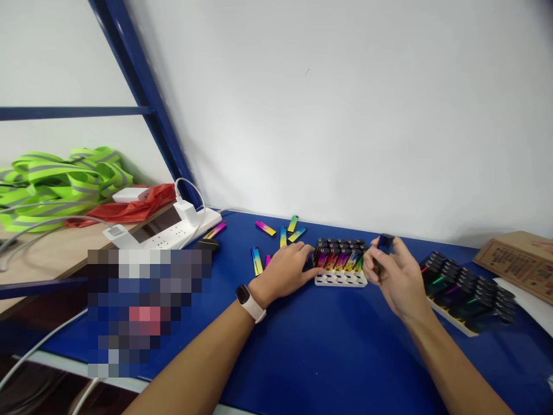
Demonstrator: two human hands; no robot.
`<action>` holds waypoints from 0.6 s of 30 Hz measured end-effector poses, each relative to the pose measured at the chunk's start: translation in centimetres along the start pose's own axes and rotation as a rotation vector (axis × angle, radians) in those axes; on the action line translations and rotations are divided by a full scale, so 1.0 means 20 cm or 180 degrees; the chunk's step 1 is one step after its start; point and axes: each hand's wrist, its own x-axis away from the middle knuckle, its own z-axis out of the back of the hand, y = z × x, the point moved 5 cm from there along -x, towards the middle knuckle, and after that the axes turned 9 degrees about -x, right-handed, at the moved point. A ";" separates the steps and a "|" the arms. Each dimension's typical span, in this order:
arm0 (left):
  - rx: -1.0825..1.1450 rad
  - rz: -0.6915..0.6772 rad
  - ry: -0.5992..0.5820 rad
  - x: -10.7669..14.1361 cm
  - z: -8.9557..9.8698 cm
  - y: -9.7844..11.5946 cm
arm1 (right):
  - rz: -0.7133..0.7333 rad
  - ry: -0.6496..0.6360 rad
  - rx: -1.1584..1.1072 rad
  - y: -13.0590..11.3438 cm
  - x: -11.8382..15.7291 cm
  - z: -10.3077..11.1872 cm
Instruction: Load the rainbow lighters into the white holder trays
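Note:
A white rack (341, 280) on the blue table holds several colourful black-topped sticks (339, 256), with its front holes bare. My left hand (288, 268), a watch on its wrist, touches the rack's left side, thumb at the front and fingers spread around the sticks. Right of the rack, my right hand (391, 265) is raised with its fingers closed on a dark-topped stick (385, 243); its lower part is hidden by the fingers. Several loose colourful sticks (265, 229) lie behind and left of my left hand.
A second, fuller rack (453, 317) stands at the right, near a cardboard box (518, 259). At the left are a white power strip (173, 233) with cables, a red bag (147, 204) and green reflective straps (64, 184) on a wooden shelf. A pixelated patch covers the table's left part.

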 end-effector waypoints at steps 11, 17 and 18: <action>-0.0091 -0.0187 -0.0091 0.03 0.03 0.02 | -0.0475 -0.0018 -0.0357 0.02 0.00 -0.02; -0.0089 -0.0191 -0.0110 0.03 0.03 0.01 | -0.0548 0.0001 -0.0326 0.03 0.00 -0.02; -0.0081 -0.0192 -0.0110 0.03 0.03 0.01 | -0.0571 -0.0016 -0.0310 0.04 0.01 -0.02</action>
